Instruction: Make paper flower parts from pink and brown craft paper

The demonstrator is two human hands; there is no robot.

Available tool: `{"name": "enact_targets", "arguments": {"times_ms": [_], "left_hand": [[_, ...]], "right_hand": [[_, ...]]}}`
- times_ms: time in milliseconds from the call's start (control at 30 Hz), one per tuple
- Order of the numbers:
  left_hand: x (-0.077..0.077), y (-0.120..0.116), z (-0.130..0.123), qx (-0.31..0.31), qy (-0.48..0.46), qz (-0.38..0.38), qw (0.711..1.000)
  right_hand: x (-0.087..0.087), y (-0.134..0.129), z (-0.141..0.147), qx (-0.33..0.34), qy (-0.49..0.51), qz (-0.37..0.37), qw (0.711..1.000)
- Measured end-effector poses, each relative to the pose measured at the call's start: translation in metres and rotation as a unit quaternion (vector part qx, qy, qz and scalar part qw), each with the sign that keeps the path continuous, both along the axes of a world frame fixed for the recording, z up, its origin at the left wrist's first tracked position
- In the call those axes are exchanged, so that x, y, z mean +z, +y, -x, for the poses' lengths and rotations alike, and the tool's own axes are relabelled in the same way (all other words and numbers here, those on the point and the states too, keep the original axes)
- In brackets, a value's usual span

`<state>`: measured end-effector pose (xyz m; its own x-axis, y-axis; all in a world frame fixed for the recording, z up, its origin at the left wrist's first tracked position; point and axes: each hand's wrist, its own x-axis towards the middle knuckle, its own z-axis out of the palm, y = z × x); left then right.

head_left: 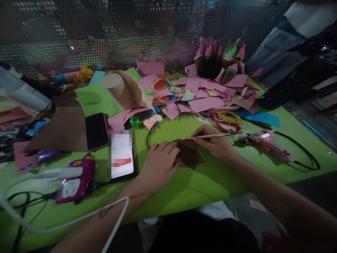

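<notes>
My right hand [212,142] is closed on a thin tan wooden stick [210,136] that looks like a pencil. The stick lies almost level along the upper edge of a small piece of brown paper [189,154]. Bent over the left side of that paper is my left hand [163,158], its fingers close together and holding the sheet against the green table. Part of the paper is hidden beneath my hands. Right of them lies a pink glue gun [271,144] with a small red light on, nearest my right hand.
Two phones [96,130] [121,154] and a magenta power strip [79,179] with cables lie left. Scissors [226,121], pink paper scraps [207,104] and a cardboard roll [118,91] are behind. Paper cones [231,51] stand at the back. Another person's jeans [276,45] show right.
</notes>
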<state>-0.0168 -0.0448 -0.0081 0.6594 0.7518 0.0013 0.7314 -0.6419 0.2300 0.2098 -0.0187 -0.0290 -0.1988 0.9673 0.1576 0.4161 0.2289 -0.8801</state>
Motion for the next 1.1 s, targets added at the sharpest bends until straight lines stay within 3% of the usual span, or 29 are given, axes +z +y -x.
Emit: {"name": "enact_targets", "arguments": {"times_ms": [367,700,1100], "left_hand": [[0.004,0.001,0.002,-0.003,-0.009,0.01,1.0],[0.007,0.004,0.004,-0.013,-0.001,0.008,1.0],[0.014,-0.006,0.007,-0.045,0.063,-0.019,0.997]], "right_hand": [[0.007,-0.005,-0.003,0.045,0.025,0.047,0.998],[0.023,-0.016,-0.008,0.117,0.049,0.169,0.977],[0.022,-0.017,-0.008,0.13,0.063,0.189,0.971]]}}
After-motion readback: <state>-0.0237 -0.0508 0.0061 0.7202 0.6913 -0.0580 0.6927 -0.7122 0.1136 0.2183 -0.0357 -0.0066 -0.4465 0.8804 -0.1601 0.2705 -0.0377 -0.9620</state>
